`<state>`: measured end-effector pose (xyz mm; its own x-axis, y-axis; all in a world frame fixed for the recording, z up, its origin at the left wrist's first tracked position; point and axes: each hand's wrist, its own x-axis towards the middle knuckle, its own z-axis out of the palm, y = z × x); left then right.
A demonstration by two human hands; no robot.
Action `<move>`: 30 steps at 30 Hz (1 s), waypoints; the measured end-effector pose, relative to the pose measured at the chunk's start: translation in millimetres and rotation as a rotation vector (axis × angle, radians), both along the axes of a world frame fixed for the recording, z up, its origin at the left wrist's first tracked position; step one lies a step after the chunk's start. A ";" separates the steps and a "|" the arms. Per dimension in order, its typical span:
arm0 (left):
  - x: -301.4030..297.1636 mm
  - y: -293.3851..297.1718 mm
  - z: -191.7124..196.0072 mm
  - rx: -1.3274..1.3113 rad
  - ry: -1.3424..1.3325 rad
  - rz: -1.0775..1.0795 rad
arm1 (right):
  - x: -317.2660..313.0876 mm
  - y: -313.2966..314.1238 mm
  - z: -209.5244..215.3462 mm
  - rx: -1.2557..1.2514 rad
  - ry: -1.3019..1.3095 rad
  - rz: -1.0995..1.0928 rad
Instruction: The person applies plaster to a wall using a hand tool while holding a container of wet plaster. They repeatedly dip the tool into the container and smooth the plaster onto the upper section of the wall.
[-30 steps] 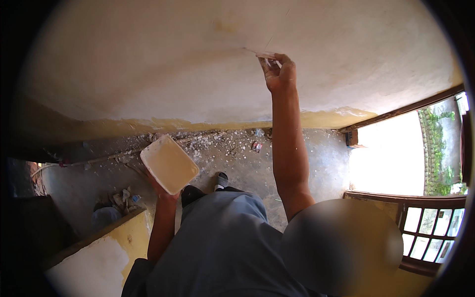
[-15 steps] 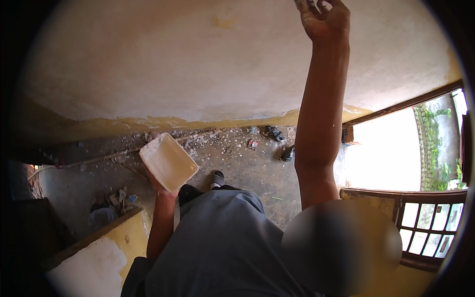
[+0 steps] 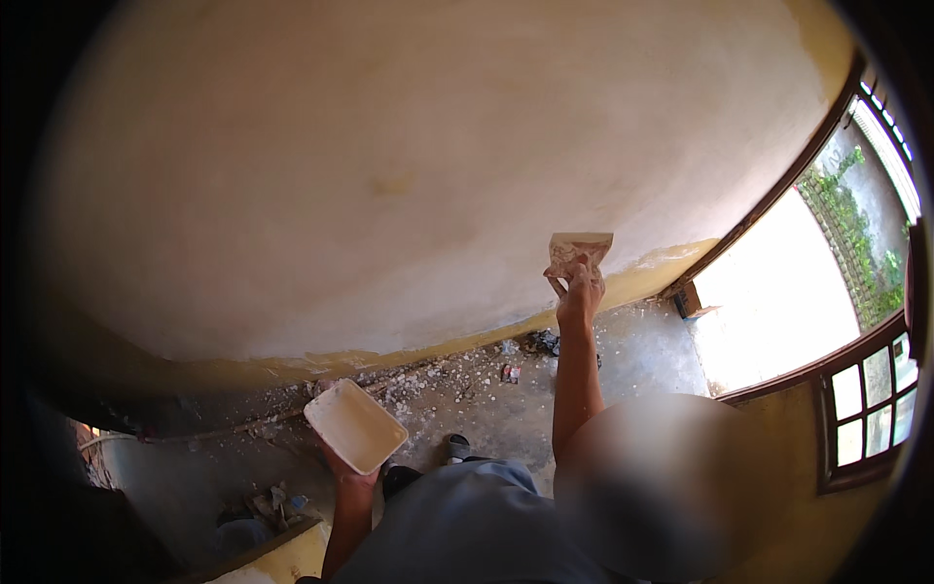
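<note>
Right hand (image 3: 581,292): Fingers and thumb grasp a broad scraper (image 3: 582,247) at the end of an outstretched arm, in front of a pale wall (image 3: 292,195).
Scraper's lie: It extends from the fingertips, away from the person; its wide edge runs left to right, roughly crosswise to the forearm. Whether that edge touches the wall cannot be told from this angle.
Scraper's look: A flat blade flares toward its far edge, cream-coloured there and smeared with reddish brown nearer the grip.
Left hand (image 3: 342,461): Low and close to the person, it supports a rectangular tub (image 3: 393,424) from the side and beneath; some of its fingers are hidden.
Tub's place: It lies to the left of the right hand and nearer the person, well apart from the scraper. Its long axis slants from upper left to lower right, and the left hand is plainly the nearer one.
Tub's look: Cream-coloured with rounded corners, it is tipped so that the pale interior shows; how much it contains is unclear.
Wall: Whitish coating covers most of it, with a yellow band (image 3: 671,255) along the foot.
Floor (image 3: 506,419): White flecks lie scattered near the wall, beside a dark crumpled bag (image 3: 542,343).
Right side: Bright daylight fills a doorway (image 3: 778,282).
</note>
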<state>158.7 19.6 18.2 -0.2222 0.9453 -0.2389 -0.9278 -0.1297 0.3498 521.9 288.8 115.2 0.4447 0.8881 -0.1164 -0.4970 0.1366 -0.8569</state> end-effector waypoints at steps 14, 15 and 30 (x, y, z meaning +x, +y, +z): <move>22.8 15.7 39.7 0.047 0.274 -0.090 | -0.3 71.6 12.8 -0.141 -1.566 -0.237; 17.6 12.6 29.8 0.091 0.239 -0.078 | 7.5 66.4 7.2 -0.101 -1.423 -0.349; 45.4 35.9 55.8 -0.081 0.186 -0.166 | 124.3 76.9 -76.8 0.011 -0.515 -0.353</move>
